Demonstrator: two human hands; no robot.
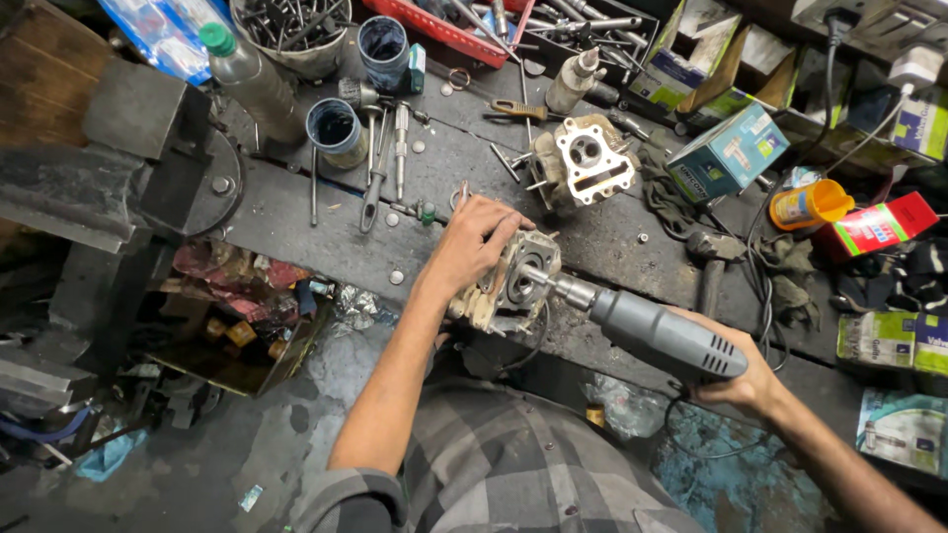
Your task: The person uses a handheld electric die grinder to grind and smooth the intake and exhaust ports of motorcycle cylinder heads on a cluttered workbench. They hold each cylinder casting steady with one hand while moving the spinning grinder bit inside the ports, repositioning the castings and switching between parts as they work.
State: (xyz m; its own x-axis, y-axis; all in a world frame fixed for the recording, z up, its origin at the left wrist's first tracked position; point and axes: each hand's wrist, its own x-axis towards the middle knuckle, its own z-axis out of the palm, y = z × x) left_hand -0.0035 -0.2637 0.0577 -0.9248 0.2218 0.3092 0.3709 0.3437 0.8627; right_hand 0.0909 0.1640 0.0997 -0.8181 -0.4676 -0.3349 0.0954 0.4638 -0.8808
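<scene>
My left hand [476,240] grips a grimy metal engine part [512,288] and steadies it at the front edge of the dark workbench [296,222]. In my right hand [743,380] is a grey electric drill [660,334], held by its body. The drill's chuck and bit are pushed into a round opening in the engine part. A second engine head [583,161], with a white gasket face, lies further back on the bench.
A big vise [118,168] sits at the left. Cans [336,131], a green-capped bottle [252,79], loose tools and bolts cover the back. At the right are cardboard boxes [729,153], an orange cup [810,205], cables and a hammer [713,259].
</scene>
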